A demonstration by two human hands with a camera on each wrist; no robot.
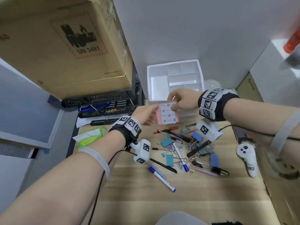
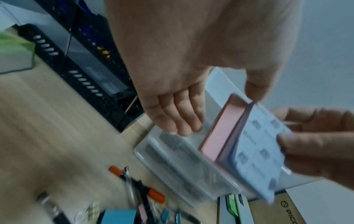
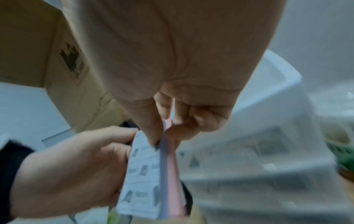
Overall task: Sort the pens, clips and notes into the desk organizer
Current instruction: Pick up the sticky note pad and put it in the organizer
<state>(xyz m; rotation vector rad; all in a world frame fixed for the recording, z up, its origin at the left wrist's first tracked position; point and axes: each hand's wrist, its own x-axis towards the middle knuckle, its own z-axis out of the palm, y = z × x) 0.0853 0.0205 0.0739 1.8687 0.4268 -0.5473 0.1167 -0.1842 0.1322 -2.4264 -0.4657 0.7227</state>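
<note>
Your right hand [image 1: 180, 99] pinches the notes pad [image 1: 168, 115] just before the organizer [image 1: 174, 78]; left hand [image 1: 146, 113] steadies it, fingers straight. Keep it level, drop it into the big compartment.

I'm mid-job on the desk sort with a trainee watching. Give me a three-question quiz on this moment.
1. True or false: the note pad already lies in the white organizer.
2. Multiple choice: which hand pinches the pad's top edge? A) left hand B) right hand C) neither
3. Fill in: the pens and binder clips lie loose on the ____ desk.

Key
1. False: it is held in the air in front of the organizer, whose visible compartments look empty.
2. B: thumb and fingers clamp the top; the left hand's fingers lie at the pad's left side.
3. Wooden.
</note>
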